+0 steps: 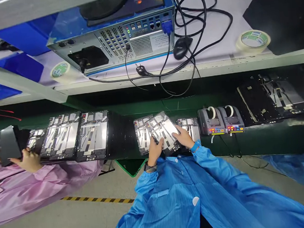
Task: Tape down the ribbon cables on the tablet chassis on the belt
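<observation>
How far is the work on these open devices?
Done, it seems: covers off, inner parts bare. In hand: one tilted open device, between left hand and right hand. Perhaps remaining: the left device, partly under it, and the right device. Finished ones: cannot tell.

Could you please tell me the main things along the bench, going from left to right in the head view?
Co-worker's dark slab, two overlapping open devices, device with a pale strip, the wearer's held device, left tape dispenser, right tape dispenser, black panel.
</observation>
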{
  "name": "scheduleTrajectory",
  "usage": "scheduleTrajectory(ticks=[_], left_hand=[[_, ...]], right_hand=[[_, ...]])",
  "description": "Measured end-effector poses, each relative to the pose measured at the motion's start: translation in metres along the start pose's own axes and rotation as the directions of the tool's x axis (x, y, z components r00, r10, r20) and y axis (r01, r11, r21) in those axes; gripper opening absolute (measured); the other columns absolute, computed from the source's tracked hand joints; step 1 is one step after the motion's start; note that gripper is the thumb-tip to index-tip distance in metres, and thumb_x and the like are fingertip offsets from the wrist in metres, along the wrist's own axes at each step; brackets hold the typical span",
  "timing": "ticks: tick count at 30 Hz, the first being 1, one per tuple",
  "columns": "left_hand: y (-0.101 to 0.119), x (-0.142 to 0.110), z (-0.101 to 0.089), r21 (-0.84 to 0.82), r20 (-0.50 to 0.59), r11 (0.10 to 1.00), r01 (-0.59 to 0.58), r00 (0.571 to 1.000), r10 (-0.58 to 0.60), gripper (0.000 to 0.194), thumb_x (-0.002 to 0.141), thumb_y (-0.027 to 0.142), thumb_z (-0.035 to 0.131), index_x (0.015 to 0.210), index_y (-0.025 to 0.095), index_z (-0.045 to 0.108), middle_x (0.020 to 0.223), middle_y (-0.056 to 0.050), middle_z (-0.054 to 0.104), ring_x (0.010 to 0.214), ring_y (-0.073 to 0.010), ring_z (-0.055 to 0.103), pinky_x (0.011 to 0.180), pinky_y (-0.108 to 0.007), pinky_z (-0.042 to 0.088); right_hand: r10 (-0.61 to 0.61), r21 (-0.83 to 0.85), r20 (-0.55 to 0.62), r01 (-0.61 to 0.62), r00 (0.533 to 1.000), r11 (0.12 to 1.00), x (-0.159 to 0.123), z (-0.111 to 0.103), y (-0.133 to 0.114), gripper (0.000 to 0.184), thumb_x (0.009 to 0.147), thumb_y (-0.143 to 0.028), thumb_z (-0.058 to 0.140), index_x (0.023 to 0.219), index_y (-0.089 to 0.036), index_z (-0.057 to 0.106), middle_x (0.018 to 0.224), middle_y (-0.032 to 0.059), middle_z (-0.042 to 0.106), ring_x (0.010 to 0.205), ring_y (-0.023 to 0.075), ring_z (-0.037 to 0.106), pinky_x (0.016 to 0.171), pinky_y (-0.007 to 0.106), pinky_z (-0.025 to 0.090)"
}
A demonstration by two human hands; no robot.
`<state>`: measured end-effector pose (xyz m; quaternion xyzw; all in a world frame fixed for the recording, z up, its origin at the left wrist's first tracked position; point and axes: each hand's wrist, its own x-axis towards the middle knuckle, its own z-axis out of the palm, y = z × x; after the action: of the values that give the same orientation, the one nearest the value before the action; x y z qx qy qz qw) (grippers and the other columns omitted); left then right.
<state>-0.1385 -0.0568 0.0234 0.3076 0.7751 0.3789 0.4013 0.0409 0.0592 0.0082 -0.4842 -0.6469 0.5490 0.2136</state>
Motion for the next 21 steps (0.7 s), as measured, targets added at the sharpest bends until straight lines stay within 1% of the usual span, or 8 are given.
scheduleTrajectory(ticks=[3, 6, 9, 11, 14, 17, 19, 21], left_hand=[[0.009, 0.012, -0.005, -0.036, -0.122, 0.996, -0.081, 0.990, 0.076, 0.066, 0.094, 0.051, 0.062, 0.151, 0.021, 0.044, 0.148, -0.013, 0.058, 0.135, -0.0267, 0.056, 0.115, -0.040, 0.042], [0.006, 0.028, -0.025, 0.017, -0.213, 0.991, -0.132, 0.968, 0.132, 0.062, 0.096, 0.053, 0.057, 0.149, 0.021, 0.047, 0.148, -0.013, 0.057, 0.138, -0.0273, 0.053, 0.119, -0.041, 0.038], [-0.014, 0.037, -0.060, 0.133, -0.325, 0.986, -0.099, 0.936, 0.138, 0.064, 0.094, 0.055, 0.060, 0.146, 0.019, 0.052, 0.153, -0.015, 0.051, 0.147, -0.0301, 0.041, 0.125, -0.044, 0.028], [-0.031, 0.040, -0.078, 0.114, -0.356, 0.993, -0.019, 0.933, 0.059, 0.068, 0.092, 0.056, 0.063, 0.148, 0.018, 0.051, 0.159, -0.015, 0.044, 0.154, -0.0307, 0.031, 0.128, -0.044, 0.020], [-0.046, 0.042, -0.092, -0.013, -0.296, 0.999, 0.050, 0.954, -0.052, 0.066, 0.091, 0.055, 0.065, 0.146, 0.020, 0.054, 0.156, -0.013, 0.050, 0.151, -0.0302, 0.037, 0.128, -0.044, 0.024], [-0.051, 0.045, -0.097, -0.109, -0.224, 0.993, 0.037, 0.973, -0.061, 0.060, 0.090, 0.052, 0.068, 0.140, 0.021, 0.059, 0.144, -0.010, 0.062, 0.144, -0.0297, 0.048, 0.124, -0.044, 0.032], [-0.056, 0.046, -0.102, -0.154, -0.213, 0.988, 0.027, 0.975, -0.060, 0.056, 0.090, 0.053, 0.068, 0.136, 0.022, 0.062, 0.140, -0.009, 0.065, 0.142, -0.0283, 0.050, 0.124, -0.044, 0.033], [-0.069, 0.045, -0.108, -0.212, -0.212, 0.976, 0.045, 0.973, -0.091, 0.053, 0.092, 0.057, 0.062, 0.133, 0.023, 0.064, 0.139, -0.009, 0.066, 0.141, -0.0257, 0.051, 0.123, -0.044, 0.034]], right_hand=[[0.000, -0.054, 0.060, 0.003, 0.998, 0.999, 0.035, 0.007, -0.016, 0.047, 0.086, -0.028, 0.064, 0.132, -0.022, 0.065, 0.119, 0.0048, 0.075, 0.104, 0.0248, 0.069, 0.098, 0.038, 0.053], [0.019, -0.074, 0.119, -0.010, 0.993, 0.997, 0.050, 0.027, -0.027, 0.038, 0.084, -0.027, 0.066, 0.121, -0.022, 0.069, 0.112, 0.0043, 0.076, 0.100, 0.0246, 0.069, 0.096, 0.036, 0.053], [0.027, -0.044, 0.172, -0.020, 0.985, 0.999, 0.040, 0.065, -0.035, 0.044, 0.085, -0.029, 0.067, 0.129, -0.022, 0.064, 0.118, 0.0057, 0.074, 0.104, 0.0247, 0.069, 0.097, 0.035, 0.053], [0.063, -0.026, 0.200, -0.059, 0.978, 0.998, 0.025, 0.091, -0.036, 0.056, 0.087, -0.031, 0.066, 0.141, -0.022, 0.056, 0.128, 0.0078, 0.070, 0.113, 0.0257, 0.067, 0.102, 0.036, 0.051], [0.086, -0.005, 0.211, -0.087, 0.974, 0.996, 0.004, 0.114, -0.031, 0.075, 0.085, -0.030, 0.068, 0.155, -0.021, 0.042, 0.150, 0.0092, 0.056, 0.135, 0.0277, 0.055, 0.115, 0.039, 0.041], [0.052, 0.062, 0.265, -0.071, 0.963, 0.996, -0.012, 0.108, -0.015, 0.080, 0.084, -0.032, 0.071, 0.157, -0.025, 0.041, 0.153, 0.0069, 0.053, 0.141, 0.0296, 0.050, 0.120, 0.043, 0.037], [0.022, 0.138, 0.312, -0.068, 0.950, 0.988, -0.020, 0.094, 0.001, 0.073, 0.085, -0.036, 0.072, 0.153, -0.027, 0.048, 0.150, 0.0059, 0.057, 0.140, 0.0298, 0.052, 0.121, 0.045, 0.036], [0.036, 0.226, 0.284, -0.103, 0.958, 0.969, -0.028, 0.080, 0.021, 0.065, 0.086, -0.040, 0.072, 0.147, -0.027, 0.055, 0.149, 0.0060, 0.058, 0.142, 0.0289, 0.050, 0.123, 0.047, 0.032]])
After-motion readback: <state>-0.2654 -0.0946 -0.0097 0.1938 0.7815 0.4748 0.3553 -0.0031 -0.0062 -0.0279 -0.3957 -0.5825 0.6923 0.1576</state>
